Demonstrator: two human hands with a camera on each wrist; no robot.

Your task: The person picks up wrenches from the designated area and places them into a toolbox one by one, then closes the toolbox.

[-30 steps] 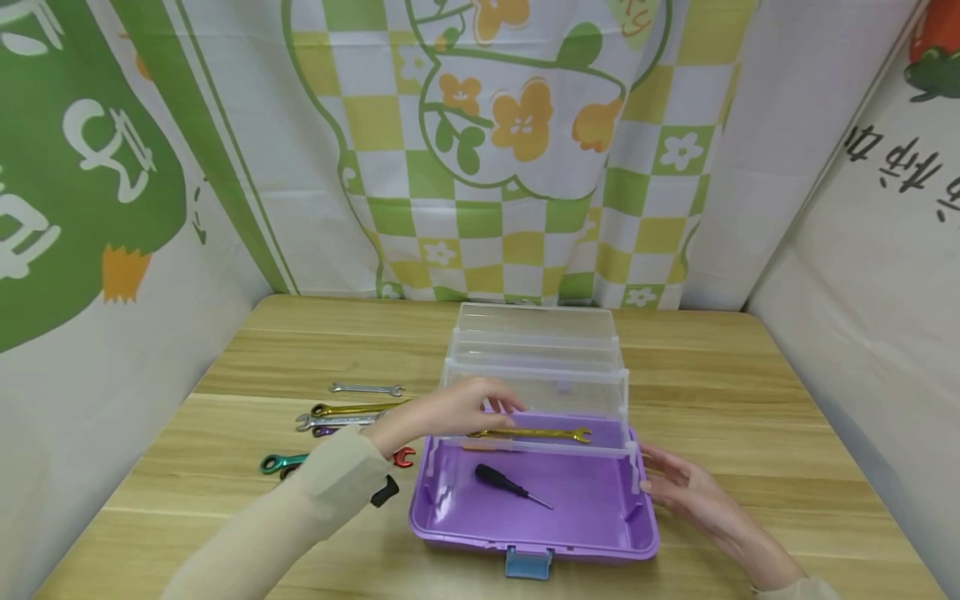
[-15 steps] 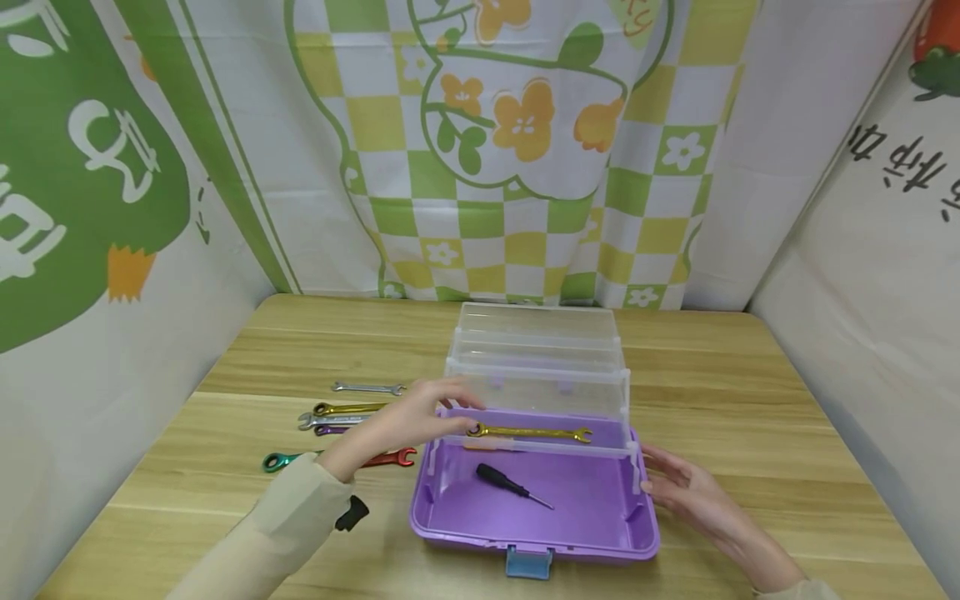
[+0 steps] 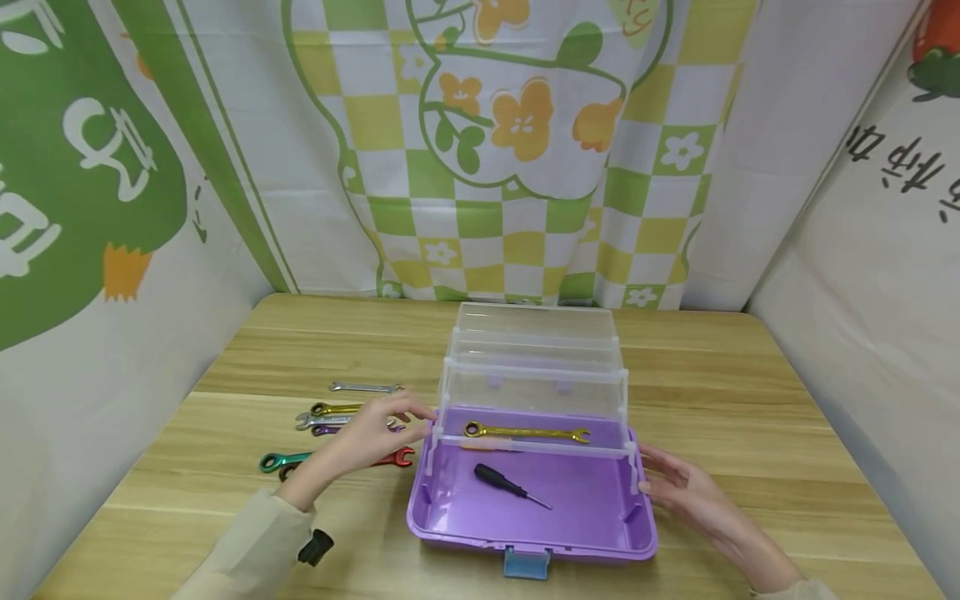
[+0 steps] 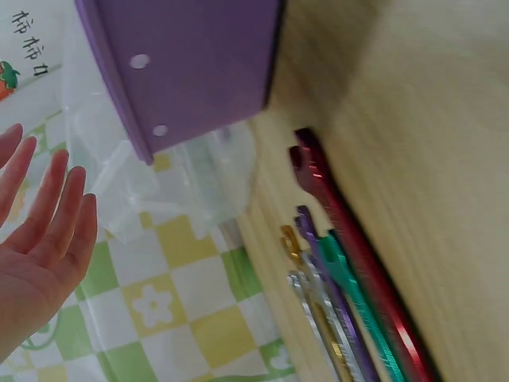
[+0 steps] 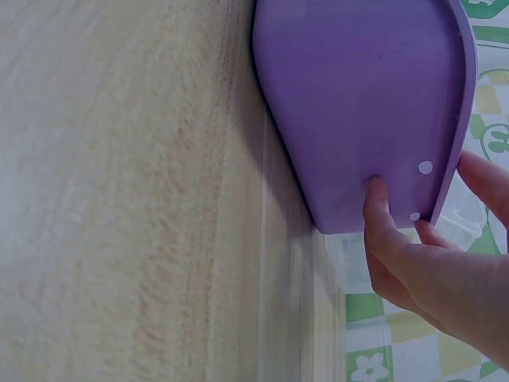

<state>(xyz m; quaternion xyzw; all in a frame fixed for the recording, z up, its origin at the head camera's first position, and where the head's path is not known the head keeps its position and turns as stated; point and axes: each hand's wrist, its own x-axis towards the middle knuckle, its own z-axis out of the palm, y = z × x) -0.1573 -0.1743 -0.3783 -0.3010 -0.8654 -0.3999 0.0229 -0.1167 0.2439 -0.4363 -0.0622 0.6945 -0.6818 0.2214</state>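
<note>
Sitting nearest, the purple toolbox (image 3: 532, 521) lies open, holding a screwdriver (image 3: 510, 485), with a gold wrench (image 3: 525, 432) on its clear tray (image 3: 534, 392). The right hand (image 3: 678, 492) steadies its side wall with thumb pressed, gripping nothing; the left hand (image 3: 371, 437), fingers spread and empty, hovers over several loose wrenches (image 3: 337, 433) not yet packed. Bare table (image 3: 750, 392) beyond leaves room.

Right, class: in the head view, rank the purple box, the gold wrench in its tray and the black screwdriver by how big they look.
1. Purple box
2. Gold wrench
3. Black screwdriver

All three sit at a similar distance from the camera, so the order is safe.
</note>
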